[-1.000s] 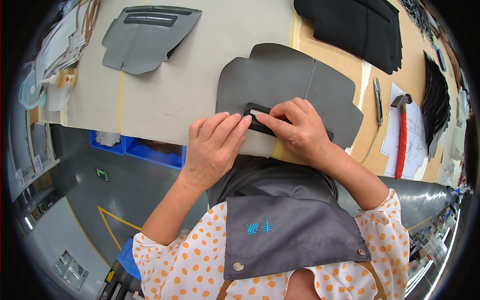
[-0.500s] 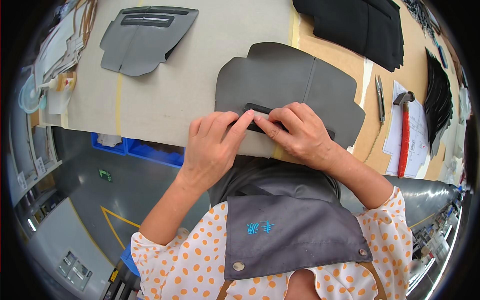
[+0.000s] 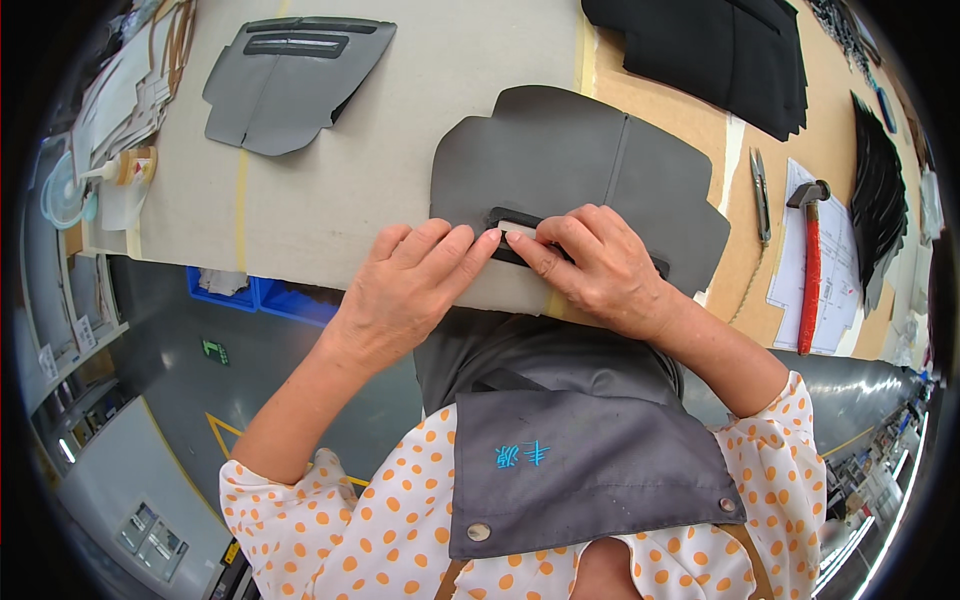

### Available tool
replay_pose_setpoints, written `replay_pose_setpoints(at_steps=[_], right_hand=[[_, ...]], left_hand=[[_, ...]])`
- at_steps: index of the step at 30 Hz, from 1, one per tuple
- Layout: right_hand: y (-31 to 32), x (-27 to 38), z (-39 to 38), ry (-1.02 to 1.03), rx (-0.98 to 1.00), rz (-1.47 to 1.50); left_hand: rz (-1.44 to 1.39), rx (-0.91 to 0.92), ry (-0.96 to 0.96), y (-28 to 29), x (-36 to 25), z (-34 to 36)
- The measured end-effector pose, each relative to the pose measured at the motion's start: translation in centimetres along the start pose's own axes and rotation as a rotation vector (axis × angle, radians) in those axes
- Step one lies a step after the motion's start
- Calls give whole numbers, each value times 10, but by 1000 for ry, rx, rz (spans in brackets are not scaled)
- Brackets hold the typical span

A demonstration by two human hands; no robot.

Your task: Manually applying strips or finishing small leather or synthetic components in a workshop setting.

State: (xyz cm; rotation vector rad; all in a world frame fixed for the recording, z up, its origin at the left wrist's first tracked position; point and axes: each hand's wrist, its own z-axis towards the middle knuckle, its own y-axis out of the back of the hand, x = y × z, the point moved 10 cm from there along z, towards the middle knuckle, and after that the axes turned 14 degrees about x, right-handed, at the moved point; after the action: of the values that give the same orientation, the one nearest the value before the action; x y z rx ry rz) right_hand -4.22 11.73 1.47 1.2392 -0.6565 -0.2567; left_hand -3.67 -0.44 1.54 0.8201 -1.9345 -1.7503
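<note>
A grey sheet panel (image 3: 560, 150) with a vertical seam lies at the table's front edge. Near its lower edge is a long slot framed by black trim (image 3: 517, 217), with a pale strip showing inside. My left hand (image 3: 405, 285) is over the panel's lower left corner, fingers extended, its index fingertip touching the slot's left end. My right hand (image 3: 605, 270) rests across the slot, fingers curled. Its thumb tip meets the left index tip, and its forefinger bends down close to the thumb. Whatever lies between thumb and forefinger is hidden. The right hand covers the slot's middle.
A similar grey panel (image 3: 295, 85) with a finished-looking black-framed slot lies far left. Black pieces (image 3: 715, 60) are stacked at the far right. Snips (image 3: 760, 195), a red-handled hammer (image 3: 810, 265) and a paper drawing (image 3: 840, 270) lie right. A glue bottle (image 3: 128, 166) stands left.
My left hand has shifted slightly left and flattened, its elbow swinging outward, so more of the pale strip shows. My right hand has stayed in nearly the same place.
</note>
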Motion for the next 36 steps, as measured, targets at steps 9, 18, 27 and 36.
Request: replay_pose_setpoints(at_steps=[9,18,27,36], right_hand=[[1,1,-1,2,-31,12],[-1,0,11,4,-16,43],[2,-21,-5,-95,-52,267],[5,-7,-10,8,-11,59]], left_hand=[[43,35,-68,6,5,1],[-212,-165,164,-4,-2,-1],[-173,-153,220,-6,-5,-3],[-162,-127,211,-8,-7,-3]])
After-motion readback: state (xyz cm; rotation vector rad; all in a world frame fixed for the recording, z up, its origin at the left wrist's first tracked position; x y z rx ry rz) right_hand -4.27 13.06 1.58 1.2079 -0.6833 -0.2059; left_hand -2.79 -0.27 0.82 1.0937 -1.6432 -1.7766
